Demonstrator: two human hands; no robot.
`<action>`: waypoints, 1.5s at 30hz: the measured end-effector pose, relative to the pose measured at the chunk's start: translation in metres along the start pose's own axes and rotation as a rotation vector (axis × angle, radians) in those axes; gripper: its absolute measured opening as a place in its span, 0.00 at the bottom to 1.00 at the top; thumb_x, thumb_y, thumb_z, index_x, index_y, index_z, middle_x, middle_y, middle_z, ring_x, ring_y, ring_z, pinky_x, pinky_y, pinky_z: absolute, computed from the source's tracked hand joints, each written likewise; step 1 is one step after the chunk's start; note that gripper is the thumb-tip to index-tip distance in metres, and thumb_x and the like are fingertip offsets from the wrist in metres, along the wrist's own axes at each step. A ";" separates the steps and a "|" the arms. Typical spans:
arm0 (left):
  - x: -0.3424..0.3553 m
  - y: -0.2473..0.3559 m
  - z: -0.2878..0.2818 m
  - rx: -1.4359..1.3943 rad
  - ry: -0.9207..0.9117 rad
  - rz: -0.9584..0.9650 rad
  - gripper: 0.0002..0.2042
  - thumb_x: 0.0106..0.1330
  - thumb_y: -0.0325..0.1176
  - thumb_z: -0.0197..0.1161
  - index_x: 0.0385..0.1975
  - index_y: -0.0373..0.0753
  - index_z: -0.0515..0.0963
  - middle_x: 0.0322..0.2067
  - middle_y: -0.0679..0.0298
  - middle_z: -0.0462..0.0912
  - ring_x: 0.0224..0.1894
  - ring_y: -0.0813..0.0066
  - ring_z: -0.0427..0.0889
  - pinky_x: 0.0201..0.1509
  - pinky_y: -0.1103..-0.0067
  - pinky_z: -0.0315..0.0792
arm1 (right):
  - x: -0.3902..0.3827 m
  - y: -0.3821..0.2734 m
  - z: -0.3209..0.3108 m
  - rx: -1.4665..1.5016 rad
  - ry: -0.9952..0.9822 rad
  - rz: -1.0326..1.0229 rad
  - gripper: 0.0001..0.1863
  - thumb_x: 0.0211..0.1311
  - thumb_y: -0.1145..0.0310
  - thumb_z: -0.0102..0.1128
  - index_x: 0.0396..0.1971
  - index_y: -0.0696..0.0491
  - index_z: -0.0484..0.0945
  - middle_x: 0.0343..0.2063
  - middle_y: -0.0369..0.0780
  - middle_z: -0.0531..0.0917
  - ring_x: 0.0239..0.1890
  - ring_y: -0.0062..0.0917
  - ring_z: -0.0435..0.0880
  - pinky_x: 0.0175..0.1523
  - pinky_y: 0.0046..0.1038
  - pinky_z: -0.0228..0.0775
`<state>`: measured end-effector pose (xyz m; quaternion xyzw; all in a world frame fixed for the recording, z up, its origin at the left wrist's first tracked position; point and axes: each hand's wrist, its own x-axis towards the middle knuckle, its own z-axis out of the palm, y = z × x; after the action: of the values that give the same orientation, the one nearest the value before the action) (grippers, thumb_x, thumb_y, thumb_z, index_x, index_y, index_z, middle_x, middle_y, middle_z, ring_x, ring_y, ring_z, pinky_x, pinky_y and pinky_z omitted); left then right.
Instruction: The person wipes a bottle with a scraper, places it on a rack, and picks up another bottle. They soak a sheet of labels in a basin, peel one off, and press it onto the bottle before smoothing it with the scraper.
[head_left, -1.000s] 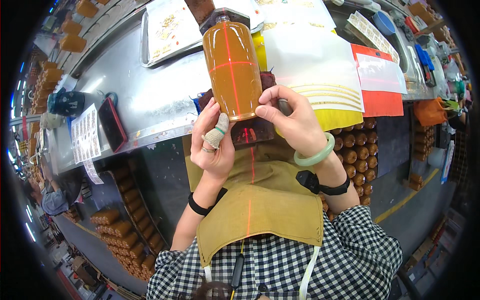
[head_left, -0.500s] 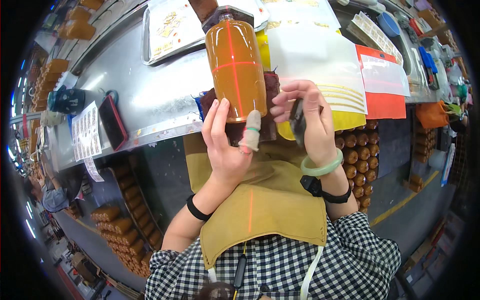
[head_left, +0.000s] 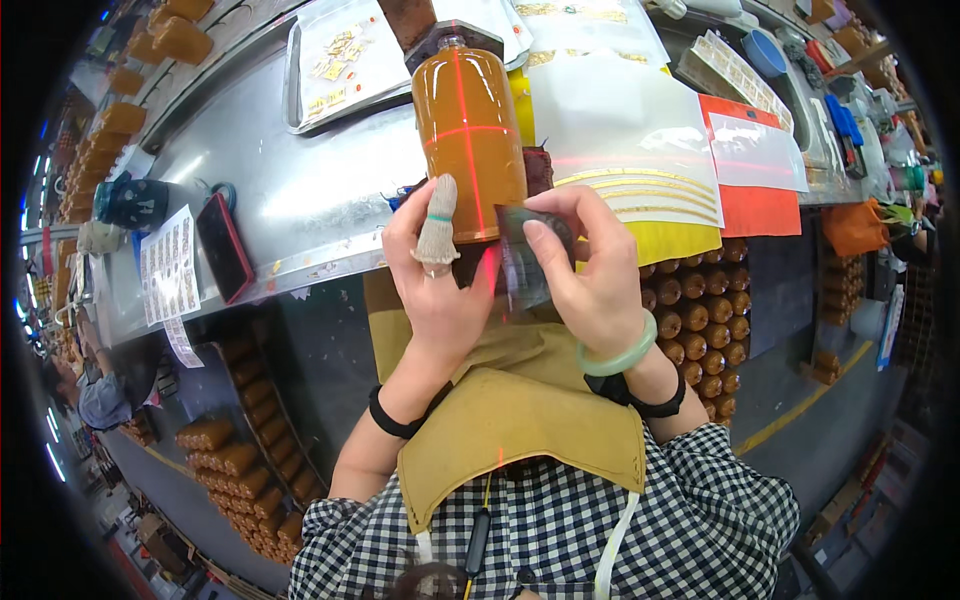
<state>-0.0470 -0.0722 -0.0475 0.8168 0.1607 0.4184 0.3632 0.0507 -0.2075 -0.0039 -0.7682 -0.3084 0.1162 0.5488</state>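
Both hands up at desk [head_left: 300, 215] edge. Right hand [head_left: 590, 275] pinches a dark translucent film piece [head_left: 525, 255]; left hand [head_left: 440, 290], one finger cloth-wrapped, is open beside one amber bottle [head_left: 468, 140] standing upright. One red phone [head_left: 226, 247] and one steel tray [head_left: 340, 60] further left.

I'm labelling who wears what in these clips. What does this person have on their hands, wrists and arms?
The left hand has a knitted grey-beige cot on one of its fingers, banded in green, and a black band at the wrist. The right hand wears a pale green bangle with a black wristband just behind it. Black-and-white checked sleeves are pushed up, leaving the forearms bare.
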 end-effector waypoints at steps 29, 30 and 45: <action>0.026 -0.018 -0.018 -0.048 -0.253 -0.152 0.50 0.46 0.27 0.84 0.73 0.33 0.62 0.66 0.52 0.72 0.69 0.58 0.71 0.73 0.66 0.64 | 0.107 0.061 -0.132 -0.005 -0.142 0.085 0.13 0.75 0.70 0.54 0.53 0.57 0.79 0.47 0.34 0.81 0.51 0.18 0.76 0.59 0.22 0.66; 0.026 -0.016 -0.017 -0.070 -0.236 -0.146 0.51 0.45 0.27 0.84 0.73 0.33 0.62 0.66 0.52 0.70 0.69 0.57 0.71 0.72 0.66 0.65 | 0.124 0.066 -0.144 0.094 -0.133 0.089 0.13 0.75 0.68 0.54 0.53 0.57 0.79 0.46 0.34 0.81 0.51 0.19 0.76 0.60 0.22 0.65; 0.038 -0.015 -0.012 0.028 -0.190 -0.055 0.47 0.44 0.27 0.83 0.70 0.36 0.67 0.64 0.53 0.71 0.63 0.54 0.75 0.67 0.66 0.72 | 0.290 0.181 -0.218 0.380 -0.130 0.522 0.13 0.70 0.65 0.63 0.46 0.57 0.86 0.33 0.37 0.83 0.35 0.20 0.80 0.40 0.24 0.73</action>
<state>-0.0333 -0.0354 -0.0324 0.8531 0.1539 0.3267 0.3766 0.4530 -0.2390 -0.0422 -0.6962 -0.1083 0.3569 0.6134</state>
